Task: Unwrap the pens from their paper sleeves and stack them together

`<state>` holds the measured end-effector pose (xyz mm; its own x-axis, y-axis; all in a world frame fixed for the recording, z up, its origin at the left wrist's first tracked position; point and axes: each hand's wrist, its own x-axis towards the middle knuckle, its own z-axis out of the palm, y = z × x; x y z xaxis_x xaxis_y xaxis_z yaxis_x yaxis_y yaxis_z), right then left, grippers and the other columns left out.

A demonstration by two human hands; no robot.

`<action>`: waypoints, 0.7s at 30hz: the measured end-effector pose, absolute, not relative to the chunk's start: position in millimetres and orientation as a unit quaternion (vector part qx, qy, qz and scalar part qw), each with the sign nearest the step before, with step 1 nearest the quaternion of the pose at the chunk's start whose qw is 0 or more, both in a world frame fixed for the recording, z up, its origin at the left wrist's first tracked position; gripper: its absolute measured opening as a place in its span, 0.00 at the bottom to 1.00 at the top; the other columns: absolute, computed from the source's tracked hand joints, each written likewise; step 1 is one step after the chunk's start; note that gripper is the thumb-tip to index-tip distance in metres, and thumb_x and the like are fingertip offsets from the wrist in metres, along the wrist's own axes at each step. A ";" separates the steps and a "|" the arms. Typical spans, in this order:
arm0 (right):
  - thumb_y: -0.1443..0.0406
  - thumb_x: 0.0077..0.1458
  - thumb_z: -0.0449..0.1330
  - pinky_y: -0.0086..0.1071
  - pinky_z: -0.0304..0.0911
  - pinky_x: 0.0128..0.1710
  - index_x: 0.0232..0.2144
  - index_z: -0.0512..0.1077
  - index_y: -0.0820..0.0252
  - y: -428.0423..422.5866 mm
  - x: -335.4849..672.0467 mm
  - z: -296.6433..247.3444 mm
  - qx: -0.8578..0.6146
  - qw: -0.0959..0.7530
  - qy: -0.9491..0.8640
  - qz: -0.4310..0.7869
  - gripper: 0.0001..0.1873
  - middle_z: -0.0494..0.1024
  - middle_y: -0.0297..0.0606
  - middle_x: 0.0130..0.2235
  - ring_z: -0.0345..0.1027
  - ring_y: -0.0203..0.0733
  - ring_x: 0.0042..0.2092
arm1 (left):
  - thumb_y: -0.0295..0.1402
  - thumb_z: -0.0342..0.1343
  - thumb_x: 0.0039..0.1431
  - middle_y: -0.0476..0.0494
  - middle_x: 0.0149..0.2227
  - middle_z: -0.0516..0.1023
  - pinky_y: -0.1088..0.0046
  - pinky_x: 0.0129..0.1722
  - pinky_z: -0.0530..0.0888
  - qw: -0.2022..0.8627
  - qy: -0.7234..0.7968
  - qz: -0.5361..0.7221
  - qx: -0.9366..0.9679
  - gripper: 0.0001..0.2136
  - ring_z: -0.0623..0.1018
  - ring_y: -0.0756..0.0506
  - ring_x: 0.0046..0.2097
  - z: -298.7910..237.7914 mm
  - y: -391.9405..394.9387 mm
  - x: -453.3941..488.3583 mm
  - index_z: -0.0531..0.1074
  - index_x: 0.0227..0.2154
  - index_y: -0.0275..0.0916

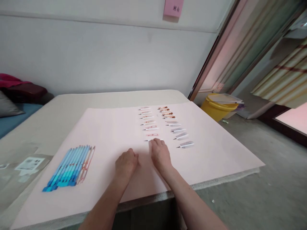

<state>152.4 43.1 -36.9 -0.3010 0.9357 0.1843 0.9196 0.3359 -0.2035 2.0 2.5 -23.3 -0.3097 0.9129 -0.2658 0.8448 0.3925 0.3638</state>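
R hand (160, 154) fingertips on nearest pen part (150, 140), L hand (126, 163) loosely curled (holding nothing), beside it

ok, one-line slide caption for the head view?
Two hands, right hand at the nearest small pen part, rows on pink sheet.

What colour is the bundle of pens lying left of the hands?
Mostly blue, shading to lighter blue; the pens at the right edge look white and red. Head view.

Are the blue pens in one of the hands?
No, the blue pens lie on the pink sheet, apart from the left hand and right hand.
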 end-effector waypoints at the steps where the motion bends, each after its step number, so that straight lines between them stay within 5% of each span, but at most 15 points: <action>1: 0.73 0.56 0.45 0.36 0.53 0.43 0.48 0.65 0.61 46.0 157.5 -37.6 -0.588 0.130 -0.798 0.011 0.19 0.66 0.46 0.52 0.57 0.47 0.50 | 0.41 0.45 0.54 0.35 0.33 0.77 0.65 0.34 0.64 0.219 0.804 0.073 0.549 0.12 0.75 0.38 0.37 -22.0 2.0 3.9 0.70 0.31 0.39; 4: 0.73 0.55 0.46 0.41 0.49 0.48 0.55 0.58 0.62 49.4 167.7 -43.4 -0.600 0.104 -0.793 -0.008 0.24 0.59 0.47 0.58 0.49 0.52 0.57 | 0.39 0.48 0.52 0.39 0.30 0.77 0.67 0.34 0.64 0.232 0.793 0.073 0.558 0.10 0.75 0.40 0.37 -18.2 0.4 10.8 0.69 0.31 0.40; 11: 0.72 0.55 0.46 0.39 0.53 0.40 0.54 0.60 0.63 48.5 167.1 -43.5 -0.601 0.065 -0.797 -0.001 0.23 0.70 0.50 0.43 0.60 0.49 0.44 | 0.35 0.49 0.49 0.38 0.34 0.76 0.69 0.32 0.64 0.220 0.776 0.034 0.590 0.08 0.74 0.41 0.37 -20.8 -5.3 24.3 0.68 0.30 0.39; 15: 0.70 0.57 0.44 0.40 0.53 0.40 0.58 0.54 0.59 53.5 166.8 -45.6 -0.631 0.090 -0.770 -0.017 0.25 0.67 0.51 0.48 0.60 0.50 0.45 | 0.32 0.47 0.48 0.40 0.31 0.75 0.68 0.30 0.63 0.227 0.777 0.059 0.584 0.06 0.74 0.41 0.35 -23.5 -2.7 16.8 0.68 0.28 0.41; 18: 0.69 0.57 0.46 0.42 0.49 0.46 0.54 0.59 0.59 55.5 168.1 -51.4 -0.614 0.100 -0.783 -0.026 0.22 0.59 0.49 0.57 0.51 0.52 0.55 | 0.33 0.48 0.48 0.43 0.26 0.74 0.69 0.28 0.62 0.257 0.790 0.137 0.539 0.05 0.72 0.43 0.30 -22.2 1.2 3.8 0.67 0.24 0.41; 21: 0.71 0.57 0.46 0.40 0.49 0.46 0.44 0.67 0.61 54.8 169.1 -51.2 -0.582 0.086 -0.808 -0.013 0.15 0.65 0.48 0.53 0.52 0.50 0.54 | 0.35 0.51 0.47 0.47 0.22 0.71 0.71 0.28 0.63 0.353 0.760 0.269 0.474 0.06 0.71 0.47 0.27 -20.2 2.2 -8.0 0.67 0.21 0.40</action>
